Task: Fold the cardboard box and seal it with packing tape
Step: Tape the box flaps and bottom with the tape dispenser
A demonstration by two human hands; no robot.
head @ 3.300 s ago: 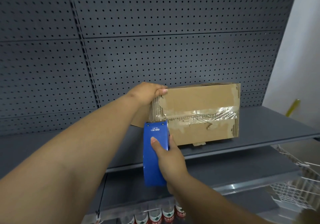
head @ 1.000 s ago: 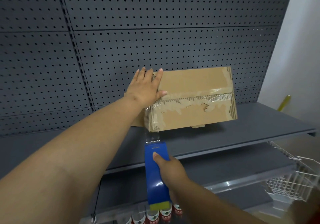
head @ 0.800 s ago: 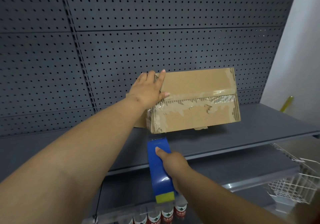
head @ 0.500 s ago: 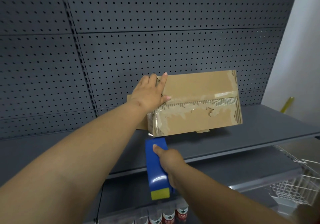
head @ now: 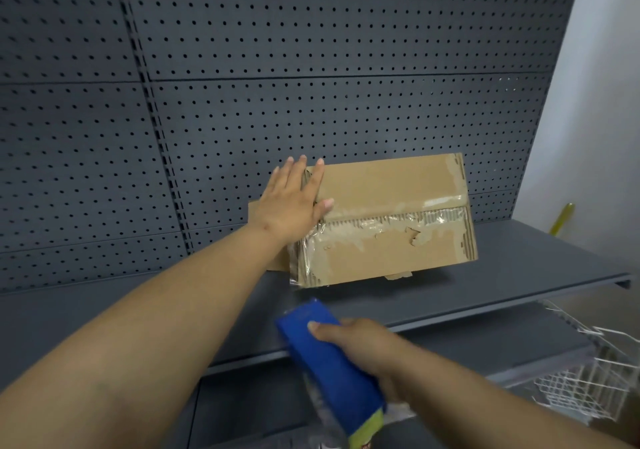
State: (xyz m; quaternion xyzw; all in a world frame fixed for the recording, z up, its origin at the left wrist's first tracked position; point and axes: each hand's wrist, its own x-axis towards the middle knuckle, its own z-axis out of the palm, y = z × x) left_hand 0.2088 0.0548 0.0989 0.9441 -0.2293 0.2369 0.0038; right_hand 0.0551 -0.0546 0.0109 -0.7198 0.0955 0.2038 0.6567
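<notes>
A worn cardboard box (head: 391,220) stands on a dark grey shelf (head: 519,268), its flaps folded shut and clear packing tape running along the middle seam and down its left end. My left hand (head: 294,202) lies flat with fingers spread on the box's upper left corner. Below and in front of the box, my right hand (head: 367,351) grips a blue tape dispenser (head: 329,362) with a yellow-green end. The dispenser is tilted and apart from the box.
A grey pegboard wall (head: 311,67) rises right behind the box. A lower shelf (head: 485,344) juts out under the top one. A white wire basket (head: 595,382) hangs at the lower right. A yellow stick (head: 561,220) leans by the white wall.
My right hand has pulled the blue dispenser down and away from the box's left end. The box now rests lower on the shelf, and my left hand stays flat on it.
</notes>
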